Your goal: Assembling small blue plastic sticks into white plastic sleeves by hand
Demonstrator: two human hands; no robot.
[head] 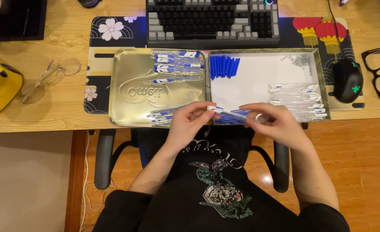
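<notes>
Both hands meet just in front of the open tin box, over the near edge of the wooden surface. The left hand pinches 1 end of a clear pen with blue and white parts between thumb and forefingers, and the right hand pinches the other end, fingers curled close; whether a cap or tip is half seated there cannot be told.

The pen hangs beyond the box's near rim, above the person's lap, so my guess is that a slip of either pinch would drop it, or a small loose part, onto the chair or floor rather than back into the box. Pushing the 2 ends together off-line could also jam or bend the thin barrel.

Inside the box, a row of blue pieces lies at the far left corner and clear pen bodies crowd its right side; a careless right wrist could scatter them. Left of the box, the gold lid holds finished pens, some near its front edge, which an elbow nudge might roll off.
</notes>
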